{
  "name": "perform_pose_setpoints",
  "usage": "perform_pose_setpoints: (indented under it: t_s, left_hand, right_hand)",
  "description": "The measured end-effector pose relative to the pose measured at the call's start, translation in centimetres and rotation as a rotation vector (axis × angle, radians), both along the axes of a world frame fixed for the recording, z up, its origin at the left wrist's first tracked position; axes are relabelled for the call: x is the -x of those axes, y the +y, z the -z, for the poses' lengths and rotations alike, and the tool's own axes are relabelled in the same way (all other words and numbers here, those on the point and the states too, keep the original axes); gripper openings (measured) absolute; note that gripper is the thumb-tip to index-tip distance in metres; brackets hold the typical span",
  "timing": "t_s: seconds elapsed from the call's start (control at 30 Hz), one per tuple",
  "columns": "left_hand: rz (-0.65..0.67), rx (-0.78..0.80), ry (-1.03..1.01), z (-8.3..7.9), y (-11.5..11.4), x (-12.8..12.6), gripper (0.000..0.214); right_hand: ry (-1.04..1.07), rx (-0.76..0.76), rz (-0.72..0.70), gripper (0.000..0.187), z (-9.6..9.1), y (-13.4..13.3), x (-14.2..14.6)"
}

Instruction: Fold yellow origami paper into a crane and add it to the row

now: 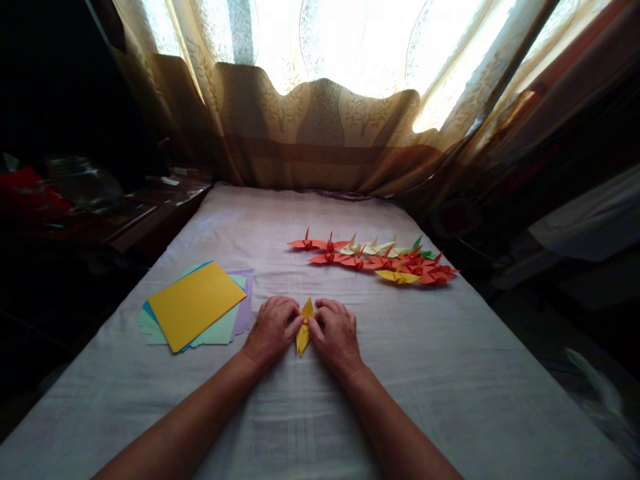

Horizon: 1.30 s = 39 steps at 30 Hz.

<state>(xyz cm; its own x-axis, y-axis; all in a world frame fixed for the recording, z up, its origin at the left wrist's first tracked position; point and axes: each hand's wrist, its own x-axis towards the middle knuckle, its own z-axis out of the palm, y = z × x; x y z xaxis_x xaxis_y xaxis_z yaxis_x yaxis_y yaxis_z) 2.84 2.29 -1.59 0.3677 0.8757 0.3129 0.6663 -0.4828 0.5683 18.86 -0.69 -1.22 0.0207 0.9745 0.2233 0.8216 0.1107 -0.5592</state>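
A partly folded yellow origami piece (303,339) lies upright in the picture at the front middle of the bed-like surface, one pointed tip away from me and a split tip towards me. My left hand (274,327) grips its left edge, thumb and fingers closed together. On its right edge, my right hand (336,333) pinches the paper with the thumb on top. The undersides of the fingers are hidden. To the left of my left hand rests a stack of coloured paper, with a yellow sheet (197,305) on top of blue, pale green and purple ones.
Several folded paper cranes stand in rows at the back right: red ones (357,261), cream ones (373,248), a green one (425,253) and a yellow one (397,277). A white cloth (450,400) covers the surface. Behind hangs a curtain (320,127); a glass jar (83,183) stands left.
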Motion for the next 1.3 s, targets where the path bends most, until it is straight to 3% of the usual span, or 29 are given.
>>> perform_pose_setpoints:
  t_s: [0.4,0.57,0.77,1.3]
  left_hand:
    - [-0.006,-0.008,0.016,0.4,0.0,0.1,0.009]
    - [-0.036,-0.002,0.024,0.3,-0.1,0.0,0.003]
    - [0.007,0.026,0.042,-0.2,-0.2,0.0,0.010]
    - [0.019,0.024,0.043,-0.1,0.0,0.1,0.012]
  right_hand:
    - [-0.042,-0.070,0.021,0.004,1.0,0.0,-0.1]
    - [-0.045,-0.118,0.042,0.022,1.6,0.0,-0.2]
    - [-0.077,-0.053,-0.008,0.005,0.9,-0.2,-0.2]
    - [-0.095,0.018,-0.032,0.006,0.1,-0.2,-0.1]
